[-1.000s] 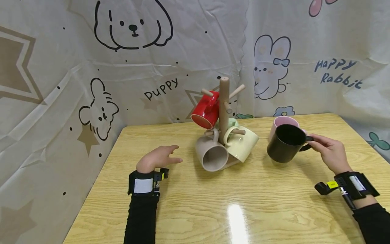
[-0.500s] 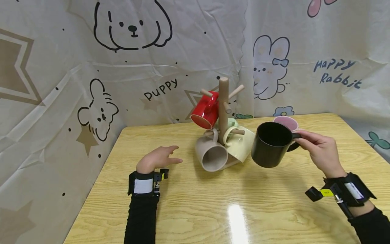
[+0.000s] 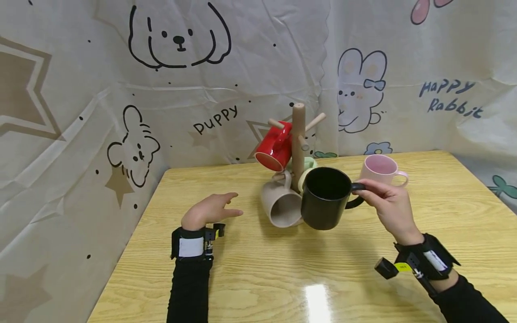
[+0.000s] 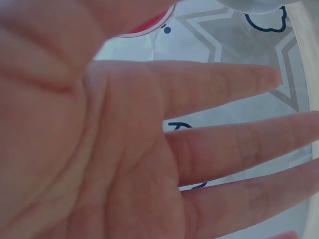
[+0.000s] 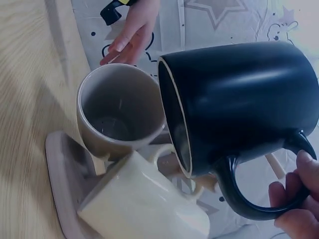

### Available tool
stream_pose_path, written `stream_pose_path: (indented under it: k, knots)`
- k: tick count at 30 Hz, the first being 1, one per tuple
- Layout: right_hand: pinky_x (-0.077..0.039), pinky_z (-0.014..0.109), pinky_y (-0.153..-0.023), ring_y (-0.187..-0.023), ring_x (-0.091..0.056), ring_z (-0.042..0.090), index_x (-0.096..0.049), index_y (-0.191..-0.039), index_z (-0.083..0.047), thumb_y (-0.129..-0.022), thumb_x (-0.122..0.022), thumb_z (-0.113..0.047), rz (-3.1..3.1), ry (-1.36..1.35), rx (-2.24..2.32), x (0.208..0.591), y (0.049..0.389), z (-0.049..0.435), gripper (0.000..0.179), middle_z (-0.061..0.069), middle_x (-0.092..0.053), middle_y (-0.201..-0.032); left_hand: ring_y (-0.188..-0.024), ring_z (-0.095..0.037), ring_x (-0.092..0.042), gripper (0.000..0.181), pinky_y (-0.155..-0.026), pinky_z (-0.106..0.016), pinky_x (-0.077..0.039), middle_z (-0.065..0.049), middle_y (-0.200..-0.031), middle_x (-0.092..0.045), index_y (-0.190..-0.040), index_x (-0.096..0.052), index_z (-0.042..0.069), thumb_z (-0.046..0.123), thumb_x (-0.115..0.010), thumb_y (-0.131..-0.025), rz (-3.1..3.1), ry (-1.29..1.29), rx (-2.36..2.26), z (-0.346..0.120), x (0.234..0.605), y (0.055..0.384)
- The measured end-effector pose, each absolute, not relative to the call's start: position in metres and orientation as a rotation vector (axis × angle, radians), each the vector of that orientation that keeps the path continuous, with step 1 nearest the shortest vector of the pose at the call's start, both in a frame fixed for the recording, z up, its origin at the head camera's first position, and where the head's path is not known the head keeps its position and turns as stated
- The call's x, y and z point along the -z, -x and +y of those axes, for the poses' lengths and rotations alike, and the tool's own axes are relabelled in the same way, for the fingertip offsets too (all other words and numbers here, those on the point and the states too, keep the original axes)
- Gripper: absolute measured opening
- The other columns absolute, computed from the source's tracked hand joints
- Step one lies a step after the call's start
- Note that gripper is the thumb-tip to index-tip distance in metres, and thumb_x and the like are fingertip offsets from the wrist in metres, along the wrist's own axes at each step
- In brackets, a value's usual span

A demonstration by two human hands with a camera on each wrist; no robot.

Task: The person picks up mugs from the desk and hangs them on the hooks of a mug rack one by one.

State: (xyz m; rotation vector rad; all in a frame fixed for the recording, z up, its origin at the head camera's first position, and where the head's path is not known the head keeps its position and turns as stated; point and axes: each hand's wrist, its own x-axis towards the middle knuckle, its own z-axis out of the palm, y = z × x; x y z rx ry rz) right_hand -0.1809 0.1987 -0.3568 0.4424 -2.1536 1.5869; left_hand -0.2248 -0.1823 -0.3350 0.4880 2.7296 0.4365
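My right hand pinches the handle of a black mug, held upright in the air before the wooden mug tree. In the right wrist view the fingers curl round that handle. A red mug hangs on an upper peg. On lower pegs hang a grey-beige mug and a cream mug, which the black mug mostly hides in the head view. A pale green mug shows partly behind the post. My left hand holds nothing, fingers extended, left of the tree.
A pink mug stands upright at the table's back right. The wooden table reaches back to a printed cloth. Two upper pegs, one toward the front and one toward the back right, carry no mug.
My right hand has carried the black mug leftward from beside the pink mug to in front of the mug tree, covering the cream mug. My left hand has stayed still.
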Motion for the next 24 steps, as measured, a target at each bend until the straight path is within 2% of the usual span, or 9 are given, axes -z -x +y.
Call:
stream_pose_path:
  k: [14, 19, 24]
  knots:
    - [-0.051, 0.012, -0.073, -0.079, -0.065, -0.002, -0.059, -0.101, 0.020, -0.084, -0.058, 0.009, -1.968, -0.519, -1.796, 0.362, 0.182, 0.162, 0.020, -0.016, -0.069, -0.088, -0.119, -0.034, -0.051, 0.061, -0.098, -0.045, -0.041, -0.021, -0.130, -0.052, -0.139, -0.035, 0.002, 0.034, -0.054, -0.092, 2.764, -0.532, -0.447, -0.183, 0.333, 0.223]
    - [-0.051, 0.012, -0.068, -0.073, -0.063, -0.001, -0.063, -0.098, 0.015, -0.084, -0.058, 0.008, -2.018, -0.501, -1.693, 0.361, 0.179, 0.156, 0.016, -0.016, -0.067, -0.078, -0.116, -0.034, -0.052, 0.060, -0.098, -0.045, -0.042, -0.022, -0.128, -0.053, -0.139, -0.036, 0.001, 0.034, -0.054, -0.092, 2.791, -0.561, -0.453, -0.180, 0.331, 0.222]
    - [-0.052, 0.016, -0.058, -0.062, -0.062, 0.002, -0.066, -0.094, 0.011, -0.086, -0.058, 0.005, -2.072, -0.497, -1.623, 0.359, 0.176, 0.153, 0.013, -0.012, -0.064, -0.072, -0.115, -0.034, -0.053, 0.059, -0.097, -0.045, -0.043, -0.022, -0.127, -0.054, -0.138, -0.037, 0.000, 0.033, -0.055, -0.092, 2.816, -0.579, -0.451, -0.180, 0.329, 0.220]
